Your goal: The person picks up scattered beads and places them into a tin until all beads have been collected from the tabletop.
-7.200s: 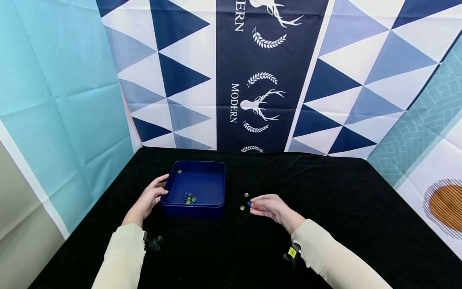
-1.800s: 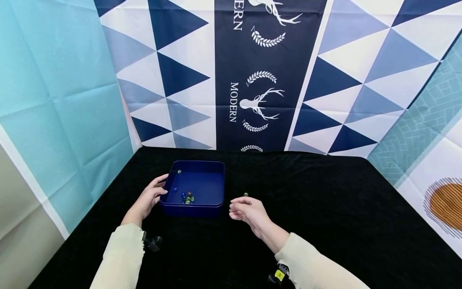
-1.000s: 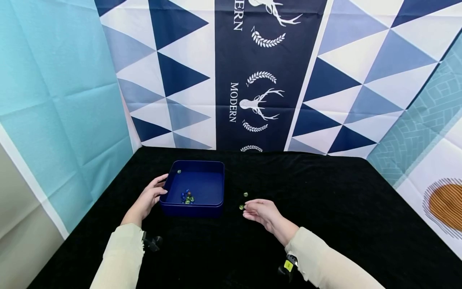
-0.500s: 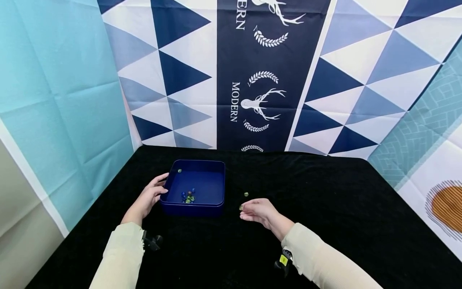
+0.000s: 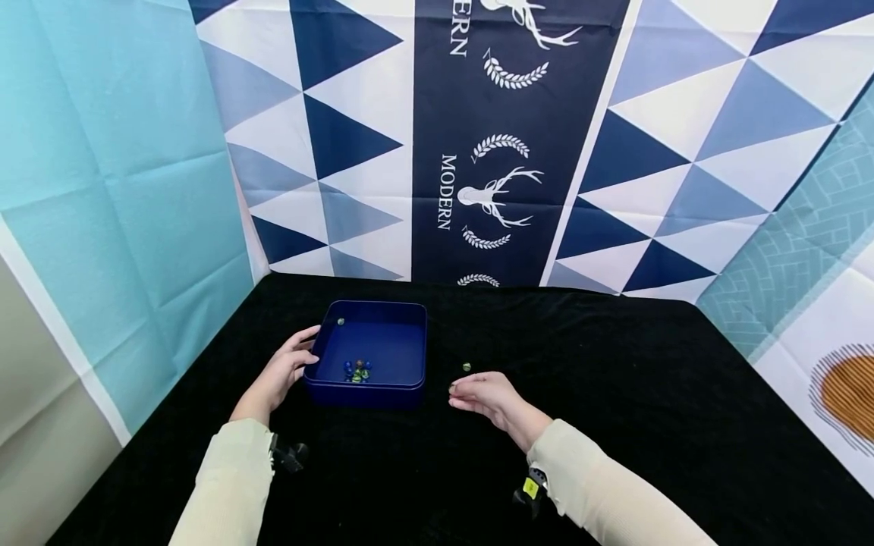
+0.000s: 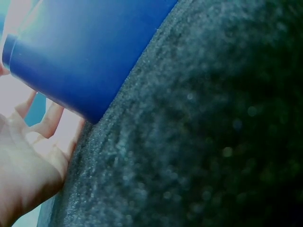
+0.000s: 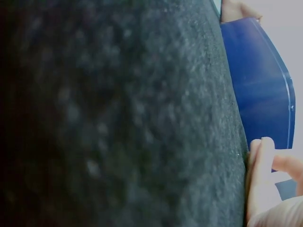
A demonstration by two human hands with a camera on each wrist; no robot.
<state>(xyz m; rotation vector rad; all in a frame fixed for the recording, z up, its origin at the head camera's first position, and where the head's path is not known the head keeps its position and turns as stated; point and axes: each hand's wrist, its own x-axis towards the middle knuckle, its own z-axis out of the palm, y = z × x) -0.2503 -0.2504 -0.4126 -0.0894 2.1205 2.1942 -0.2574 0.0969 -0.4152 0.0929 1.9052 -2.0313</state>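
In the head view my left hand (image 5: 278, 377) rests against the left side of a dark blue open box (image 5: 399, 396), thumb at the rim and fingers along the wall. The left wrist view shows these fingers (image 6: 51, 117) relaxed beside the box's lower edge. My right hand (image 5: 493, 396) is right of the box, low over the black cloth, pinching a small yellow-green marble (image 5: 452, 389) between thumb and fingertips, mostly covered by them. A green marble (image 5: 467, 367) lies on the cloth just beyond that hand. Inside the box several blue, green and amber marbles (image 5: 357, 375) cluster near the front wall.
A single green marble (image 5: 341, 321) sits apart at the box's back left corner. Black cloth (image 5: 614, 394) covers the table. Patterned curtains (image 5: 341, 136) hang behind it, with a light blue one (image 5: 123, 152) on the left.
A blue marble from the cloth is now in the box, where it rolled to the cluster. My right hand returned to the nearer green marble, pinched it and shifted slightly left. My left hand stayed.
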